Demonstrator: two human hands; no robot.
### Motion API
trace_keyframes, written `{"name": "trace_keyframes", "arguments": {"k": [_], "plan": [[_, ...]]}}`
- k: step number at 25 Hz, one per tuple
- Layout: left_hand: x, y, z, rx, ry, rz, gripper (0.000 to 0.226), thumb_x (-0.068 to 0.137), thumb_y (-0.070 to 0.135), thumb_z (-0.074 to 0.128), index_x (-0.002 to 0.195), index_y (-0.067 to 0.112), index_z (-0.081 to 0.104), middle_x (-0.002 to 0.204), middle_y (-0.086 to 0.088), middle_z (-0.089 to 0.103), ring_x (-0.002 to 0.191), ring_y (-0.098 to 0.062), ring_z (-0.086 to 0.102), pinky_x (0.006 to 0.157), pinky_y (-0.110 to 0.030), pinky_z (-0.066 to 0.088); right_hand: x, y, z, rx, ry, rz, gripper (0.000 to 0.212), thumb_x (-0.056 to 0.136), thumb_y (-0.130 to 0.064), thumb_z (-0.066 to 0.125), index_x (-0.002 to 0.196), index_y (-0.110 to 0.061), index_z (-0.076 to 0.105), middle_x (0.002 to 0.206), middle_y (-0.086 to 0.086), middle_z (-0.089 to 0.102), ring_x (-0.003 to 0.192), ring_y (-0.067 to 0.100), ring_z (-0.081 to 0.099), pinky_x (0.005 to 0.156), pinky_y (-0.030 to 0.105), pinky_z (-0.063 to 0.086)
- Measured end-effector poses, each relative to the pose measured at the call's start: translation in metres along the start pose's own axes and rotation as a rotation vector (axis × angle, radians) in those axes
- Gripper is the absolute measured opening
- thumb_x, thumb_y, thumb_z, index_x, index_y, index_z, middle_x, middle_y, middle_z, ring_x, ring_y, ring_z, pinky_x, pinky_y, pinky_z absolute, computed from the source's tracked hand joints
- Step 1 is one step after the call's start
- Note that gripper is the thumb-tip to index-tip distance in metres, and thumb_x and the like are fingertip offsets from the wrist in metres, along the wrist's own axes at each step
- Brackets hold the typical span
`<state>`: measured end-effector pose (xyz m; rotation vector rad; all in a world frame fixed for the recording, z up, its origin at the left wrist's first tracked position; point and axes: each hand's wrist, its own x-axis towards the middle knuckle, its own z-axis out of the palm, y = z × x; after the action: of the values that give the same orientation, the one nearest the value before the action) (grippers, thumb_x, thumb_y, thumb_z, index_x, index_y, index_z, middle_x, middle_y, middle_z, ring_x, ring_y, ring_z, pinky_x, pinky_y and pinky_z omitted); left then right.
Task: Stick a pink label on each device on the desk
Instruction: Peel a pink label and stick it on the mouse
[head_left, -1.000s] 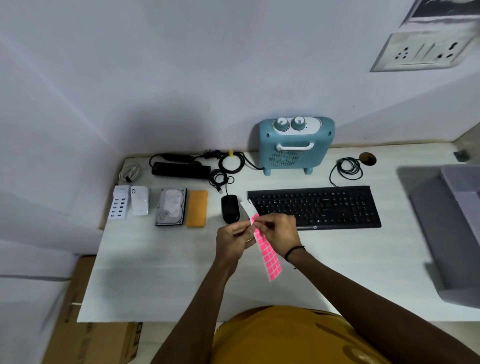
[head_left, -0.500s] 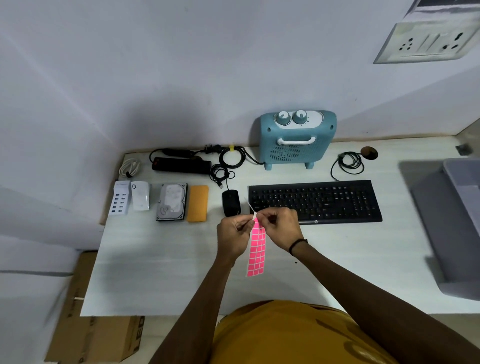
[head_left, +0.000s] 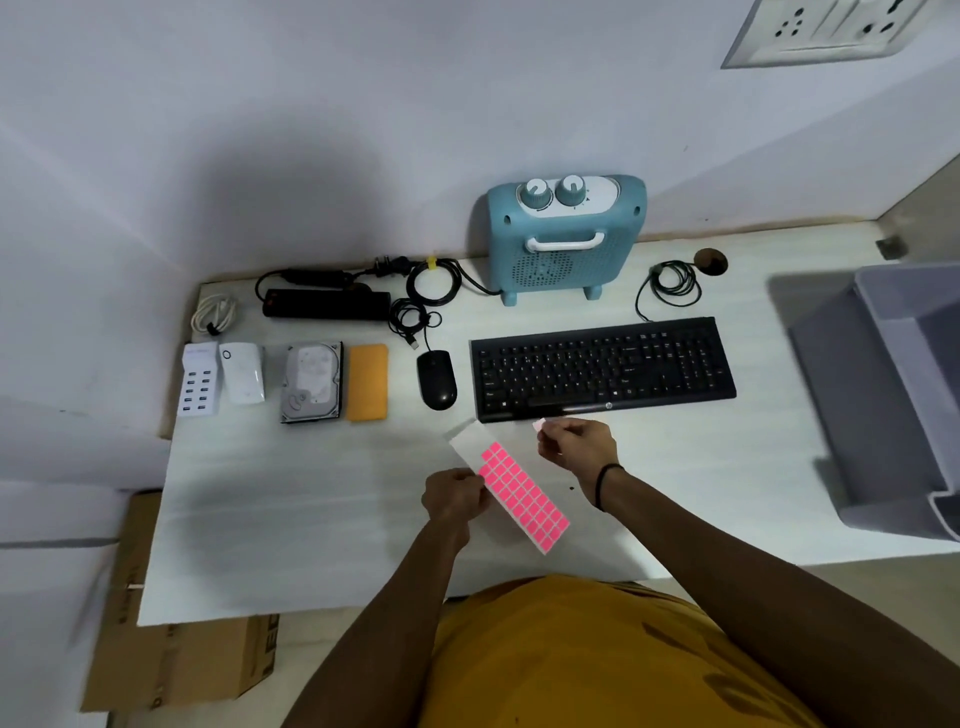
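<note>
We see the left hand (head_left: 453, 498) pinching the left edge of the label sheet (head_left: 511, 488), held tilted above the white tabletop (head_left: 311, 493), its pink squares filling the lower part. The right hand (head_left: 576, 446) pinches one small peeled pink label (head_left: 538, 425) just in front of the black keyboard (head_left: 602, 366), near its front edge. Behind, in a row from left, lie a white charger hub (head_left: 200, 378), a white adapter (head_left: 243, 372), a hard drive (head_left: 311, 381), an orange case (head_left: 368, 381) and a black mouse (head_left: 437, 378); a blue heater (head_left: 563, 236) stands at the wall
</note>
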<state>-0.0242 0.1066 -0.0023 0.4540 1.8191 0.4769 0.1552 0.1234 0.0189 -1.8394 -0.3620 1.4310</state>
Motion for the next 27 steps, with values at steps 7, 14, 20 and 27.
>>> {"name": "trace_keyframes", "arguments": {"k": [7,14,20,27], "plan": [[-0.015,0.002,0.007,0.031,0.039,-0.006,0.04,0.092,0.024,0.074,0.127,0.006,0.063,0.122,-0.008,0.067,0.113,-0.028,0.065,0.088,-0.031,0.052,0.003,0.009,0.007,-0.053,-0.129,0.068,0.008,0.09,-0.008,0.069,0.086,-0.003,0.074,0.086,0.016,0.074,0.083,0.027,0.07,0.084,0.039,0.061],[-0.033,0.035,0.005,-0.526,-0.172,0.048,0.011,0.096,0.012,0.069,0.1,0.006,0.078,0.102,-0.013,0.079,0.097,-0.024,0.075,0.084,-0.032,0.059,0.0,-0.007,0.048,-0.128,-0.297,0.004,0.015,0.09,-0.015,0.07,0.1,-0.005,0.076,0.094,0.011,0.077,0.089,0.022,0.075,0.085,0.033,0.061],[-0.007,0.038,-0.032,-0.53,-0.131,0.052,0.013,0.094,0.009,0.071,0.104,0.003,0.076,0.106,-0.016,0.078,0.102,-0.028,0.074,0.085,-0.034,0.06,-0.01,-0.008,0.09,-0.136,-0.315,-0.041,0.014,0.09,-0.011,0.068,0.098,-0.001,0.076,0.093,0.015,0.077,0.088,0.025,0.075,0.082,0.032,0.061],[0.048,0.054,-0.12,-0.515,-0.103,0.022,0.015,0.091,0.003,0.073,0.105,0.0,0.074,0.102,-0.017,0.076,0.093,-0.028,0.074,0.084,-0.037,0.061,-0.011,-0.017,0.178,-0.059,-0.327,0.072,0.037,0.09,-0.029,0.071,0.103,0.006,0.072,0.091,0.017,0.072,0.078,0.024,0.069,0.079,0.033,0.061]]}}
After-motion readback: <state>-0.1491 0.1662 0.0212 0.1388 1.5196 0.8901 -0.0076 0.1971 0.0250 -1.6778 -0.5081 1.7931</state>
